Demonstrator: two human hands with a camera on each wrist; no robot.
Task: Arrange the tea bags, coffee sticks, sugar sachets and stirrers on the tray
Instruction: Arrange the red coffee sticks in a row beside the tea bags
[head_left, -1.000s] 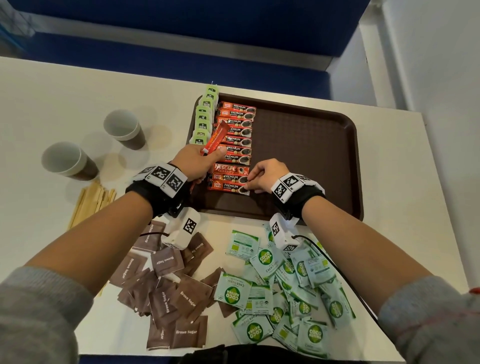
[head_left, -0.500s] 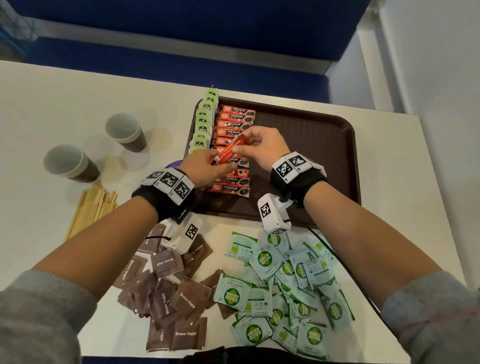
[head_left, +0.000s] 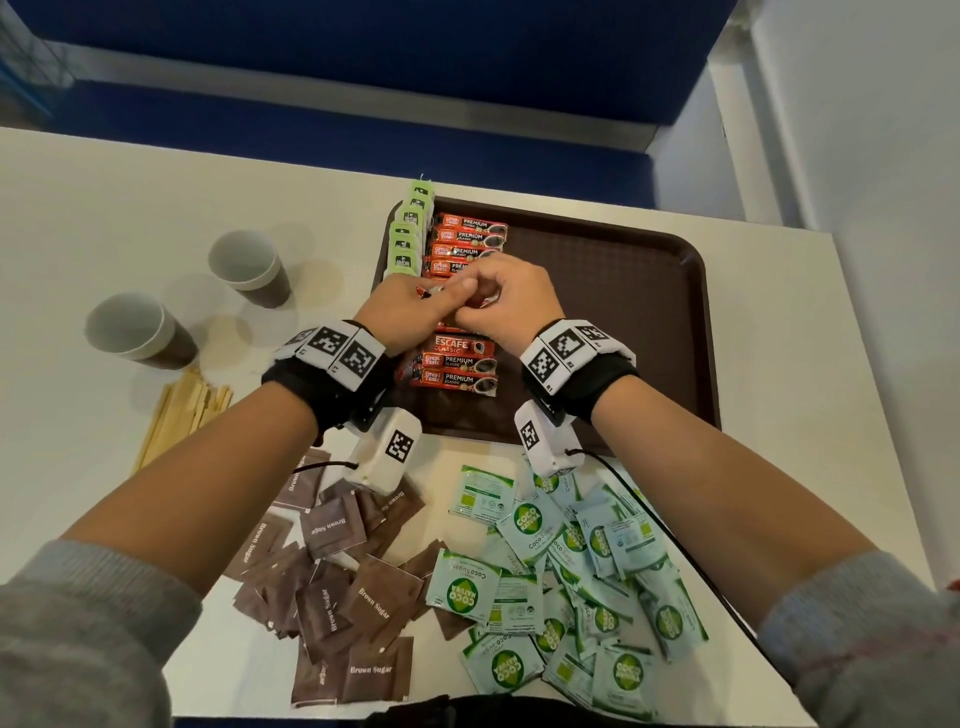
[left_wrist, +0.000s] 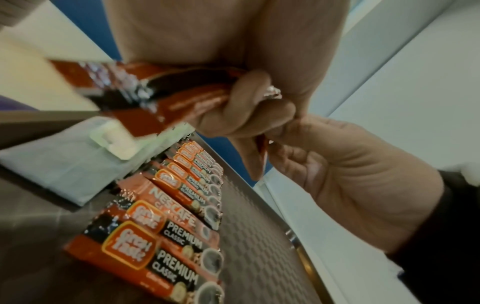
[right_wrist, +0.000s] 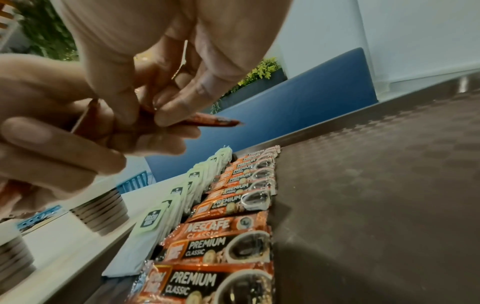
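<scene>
Both hands meet above the left part of the brown tray (head_left: 623, 312). My left hand (head_left: 415, 306) grips a bundle of red coffee sticks (left_wrist: 161, 96), and my right hand (head_left: 511, 299) pinches the end of one coffee stick (right_wrist: 207, 121) from that bundle. Below them a column of coffee sticks (head_left: 462, 244) lies flat on the tray, with a row of green tea bags (head_left: 410, 234) along the tray's left rim. Brown sugar sachets (head_left: 337, 587) and green coco sugar sachets (head_left: 566, 582) lie heaped on the table in front of the tray. Wooden stirrers (head_left: 179, 421) lie at the left.
Two paper cups (head_left: 249, 267) (head_left: 135, 330) stand on the white table (head_left: 104, 208) left of the tray. The tray's right half shows bare brown surface. A blue bench back (head_left: 363, 78) runs behind the table, a white wall (head_left: 857, 156) at the right.
My right hand rose from the lower coffee sticks to join my left hand, and both now hold sticks together over the middle of the column. My left hand shifted slightly right.
</scene>
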